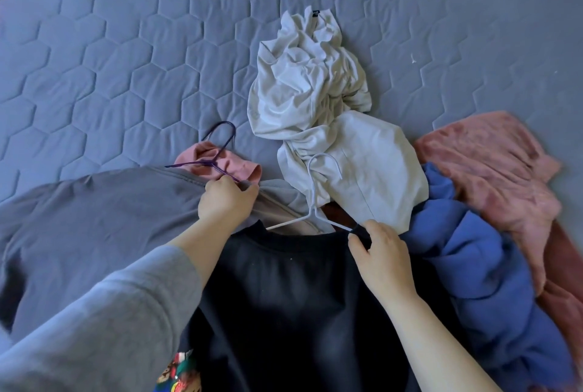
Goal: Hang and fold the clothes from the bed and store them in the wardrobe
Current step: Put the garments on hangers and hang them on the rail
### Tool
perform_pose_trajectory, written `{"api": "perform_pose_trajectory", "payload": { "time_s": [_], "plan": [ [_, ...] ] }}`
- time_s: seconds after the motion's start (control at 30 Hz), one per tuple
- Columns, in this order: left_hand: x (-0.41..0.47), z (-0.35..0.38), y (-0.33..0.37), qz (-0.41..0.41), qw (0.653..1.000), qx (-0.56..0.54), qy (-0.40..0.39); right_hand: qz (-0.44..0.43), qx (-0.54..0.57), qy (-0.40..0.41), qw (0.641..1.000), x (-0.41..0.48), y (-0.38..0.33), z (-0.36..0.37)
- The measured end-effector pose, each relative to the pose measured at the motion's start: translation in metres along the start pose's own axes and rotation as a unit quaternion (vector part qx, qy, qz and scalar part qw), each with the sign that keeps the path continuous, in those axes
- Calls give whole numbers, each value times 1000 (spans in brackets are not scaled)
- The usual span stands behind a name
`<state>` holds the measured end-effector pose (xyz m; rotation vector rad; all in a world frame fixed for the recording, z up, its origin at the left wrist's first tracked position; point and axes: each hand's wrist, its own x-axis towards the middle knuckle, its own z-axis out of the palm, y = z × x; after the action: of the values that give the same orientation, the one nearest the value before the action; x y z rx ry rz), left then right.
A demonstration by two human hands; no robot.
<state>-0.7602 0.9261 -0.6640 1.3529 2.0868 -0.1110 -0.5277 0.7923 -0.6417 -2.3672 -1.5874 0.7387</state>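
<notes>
Head view: I am hanging the black shirt (284, 297). My right hand (383, 257) pinches the white hanger (314, 202); my left hand (225, 200) grips the grey shirt (94, 218). Next, I think, the hanger must slide under my fingers into the collar.

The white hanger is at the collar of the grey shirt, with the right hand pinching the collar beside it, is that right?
Not quite. The head view shows the white hanger at the collar of the black shirt, not the grey one; the right hand does pinch that collar beside it.
</notes>
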Motion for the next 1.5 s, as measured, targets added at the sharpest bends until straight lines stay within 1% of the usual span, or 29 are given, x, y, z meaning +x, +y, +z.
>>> {"api": "perform_pose_trajectory", "payload": {
  "time_s": [0.13, 0.27, 0.47, 0.53, 0.77, 0.87, 0.97, 1.07, 1.27, 1.5],
  "plan": [
    [-2, 5, 4, -12, 1000, 19, 16, -2, -1, 4, 1000, 1, 2, 4],
    [-1, 6, 11, -30, 999, 25, 15, -7, 4, 15, 1000, 0, 3, 6],
    [-3, 4, 21, -94, 995, -36, 5, -2, 14, 16, 1000, -1, 3, 5],
    [-7, 3, 20, -103, 993, -63, 5, -4, 18, 23, 1000, -3, 2, 3],
    [-40, -21, 11, -68, 980, -188, 22, 1, 64, 51, 997, -22, -5, -21],
    [-63, -37, 4, -49, 971, -229, 36, 6, 93, 52, 994, -41, -9, -40],
    [-91, -53, -7, -50, 961, -266, 53, 11, 115, 61, 991, -66, -14, -58],
    [-123, -68, -22, -49, 955, -283, 73, 3, 125, 70, 990, -94, -20, -73],
    [-183, -104, -52, -17, 951, -300, 74, -19, 113, 104, 988, -156, -44, -99],
    [-257, -158, -99, 24, 924, -377, 55, -58, 126, 139, 980, -264, -83, -136]
  ]
}}
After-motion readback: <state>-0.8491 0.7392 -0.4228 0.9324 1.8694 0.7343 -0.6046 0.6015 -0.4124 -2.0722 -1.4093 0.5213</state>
